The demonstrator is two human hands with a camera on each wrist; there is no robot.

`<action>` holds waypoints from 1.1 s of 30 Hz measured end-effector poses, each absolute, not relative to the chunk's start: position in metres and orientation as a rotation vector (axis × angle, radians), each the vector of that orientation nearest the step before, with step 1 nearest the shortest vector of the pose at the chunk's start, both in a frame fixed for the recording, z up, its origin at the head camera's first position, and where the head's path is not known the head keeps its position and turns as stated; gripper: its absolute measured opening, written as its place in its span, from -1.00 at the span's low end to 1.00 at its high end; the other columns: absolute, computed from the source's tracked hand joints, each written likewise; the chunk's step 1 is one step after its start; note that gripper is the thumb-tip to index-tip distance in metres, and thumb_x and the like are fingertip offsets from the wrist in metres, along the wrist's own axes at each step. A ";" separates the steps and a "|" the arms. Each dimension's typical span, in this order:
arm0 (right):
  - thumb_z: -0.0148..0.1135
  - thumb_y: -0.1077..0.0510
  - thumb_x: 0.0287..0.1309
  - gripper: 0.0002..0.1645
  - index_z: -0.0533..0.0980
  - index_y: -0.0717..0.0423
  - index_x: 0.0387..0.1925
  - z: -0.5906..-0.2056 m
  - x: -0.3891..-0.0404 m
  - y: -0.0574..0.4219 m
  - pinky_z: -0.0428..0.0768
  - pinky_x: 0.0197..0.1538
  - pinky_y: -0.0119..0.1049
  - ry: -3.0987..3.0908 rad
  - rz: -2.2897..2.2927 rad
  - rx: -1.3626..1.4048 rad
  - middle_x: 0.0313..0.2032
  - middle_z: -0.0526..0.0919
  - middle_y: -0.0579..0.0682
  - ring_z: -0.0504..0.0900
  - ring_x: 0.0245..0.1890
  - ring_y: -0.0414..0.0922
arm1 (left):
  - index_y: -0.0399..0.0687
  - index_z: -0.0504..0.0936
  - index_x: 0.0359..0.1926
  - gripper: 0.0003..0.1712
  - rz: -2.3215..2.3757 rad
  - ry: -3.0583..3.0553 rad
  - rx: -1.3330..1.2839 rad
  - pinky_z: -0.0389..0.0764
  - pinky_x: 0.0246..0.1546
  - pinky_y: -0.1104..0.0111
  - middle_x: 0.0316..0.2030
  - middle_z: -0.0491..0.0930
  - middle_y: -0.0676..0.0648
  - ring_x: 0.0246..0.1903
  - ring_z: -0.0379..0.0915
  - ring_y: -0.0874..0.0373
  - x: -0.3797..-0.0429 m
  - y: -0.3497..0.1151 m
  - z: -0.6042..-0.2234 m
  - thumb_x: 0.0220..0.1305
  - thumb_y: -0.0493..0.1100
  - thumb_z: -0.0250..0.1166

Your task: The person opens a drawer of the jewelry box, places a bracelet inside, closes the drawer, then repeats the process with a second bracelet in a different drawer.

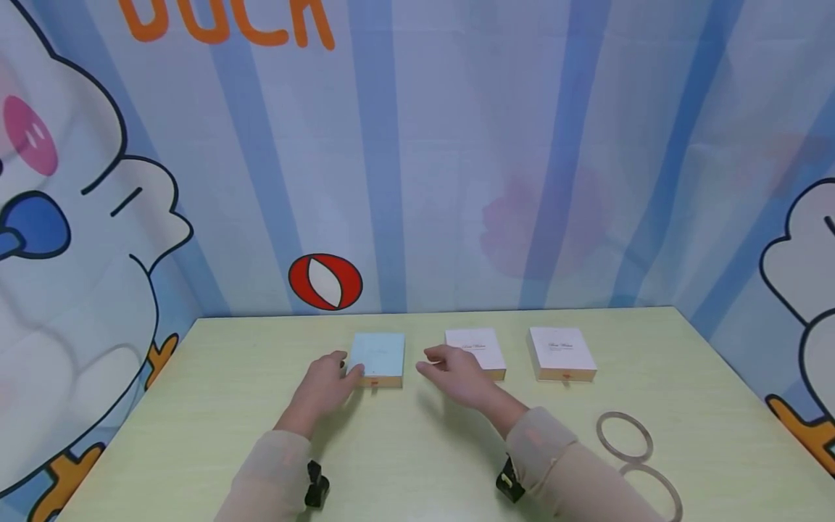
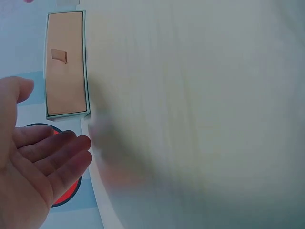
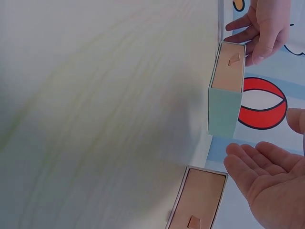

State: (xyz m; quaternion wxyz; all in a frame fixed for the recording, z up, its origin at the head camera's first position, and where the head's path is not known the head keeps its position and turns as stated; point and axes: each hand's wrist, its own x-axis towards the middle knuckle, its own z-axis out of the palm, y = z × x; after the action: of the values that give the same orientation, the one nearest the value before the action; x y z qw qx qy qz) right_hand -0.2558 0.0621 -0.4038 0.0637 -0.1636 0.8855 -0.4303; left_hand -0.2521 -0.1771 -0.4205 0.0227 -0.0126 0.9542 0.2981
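Note:
A light blue drawer box (image 1: 380, 354) with a tan front lies on the table. At its left side is my left hand (image 1: 325, 388), the thumb reaching over the near left corner; contact cannot be made out. In the left wrist view its tan front (image 2: 66, 81) carries a small pull tab (image 2: 59, 55). My right hand (image 1: 459, 377) hovers between the blue box and a white box (image 1: 481, 346), partly covering the latter. The right wrist view shows the right hand's fingers (image 3: 262, 160) extended, apart from the blue box (image 3: 223, 113).
A second white box (image 1: 562, 349) sits farther right on the pale table (image 1: 248, 377). Two beige rings (image 1: 625, 437) lie near the right front, one close to the other. Behind the table hangs a striped blue cloth (image 1: 443, 181) with cartoon prints.

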 end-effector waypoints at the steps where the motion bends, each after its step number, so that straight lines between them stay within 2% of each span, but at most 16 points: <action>1: 0.10 -0.03 0.30 -0.43 0.41 0.26 0.19 -0.404 -0.256 0.061 0.52 0.09 -0.07 2.669 -1.302 -0.491 0.15 0.52 0.18 0.56 0.07 0.04 | -0.39 0.30 0.27 -0.31 0.925 2.958 -0.037 0.35 0.20 -0.01 0.19 0.43 -0.33 0.20 0.32 -0.20 -0.252 -0.177 -0.421 0.34 0.06 0.08; 23: 0.09 0.02 0.31 -0.44 0.39 0.34 0.18 -0.415 -0.262 0.035 0.52 0.09 -0.05 2.571 -1.405 -0.463 0.13 0.52 0.24 0.52 0.12 0.12 | -0.40 0.32 0.26 -0.33 1.013 2.940 -0.080 0.39 0.17 0.00 0.17 0.44 -0.33 0.15 0.39 -0.15 -0.256 -0.173 -0.426 0.35 0.05 0.08; 33: 0.14 0.02 0.28 -0.43 0.39 0.33 0.18 -0.420 -0.267 0.029 0.62 -0.11 -0.22 2.486 -1.460 -0.398 0.08 0.54 0.23 0.62 -0.07 0.02 | -0.41 0.36 0.23 -0.36 1.105 2.912 -0.123 0.45 0.11 0.02 0.13 0.48 -0.33 0.06 0.44 -0.10 -0.256 -0.167 -0.425 0.34 0.01 0.09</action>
State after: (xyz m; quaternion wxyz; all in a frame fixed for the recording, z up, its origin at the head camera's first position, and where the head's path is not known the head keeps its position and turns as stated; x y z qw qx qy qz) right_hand -0.2666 0.0290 -0.4203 0.1151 -0.1358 0.8485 -0.4984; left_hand -0.2562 -0.1674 -0.4249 0.0122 -0.0393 0.9342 0.3544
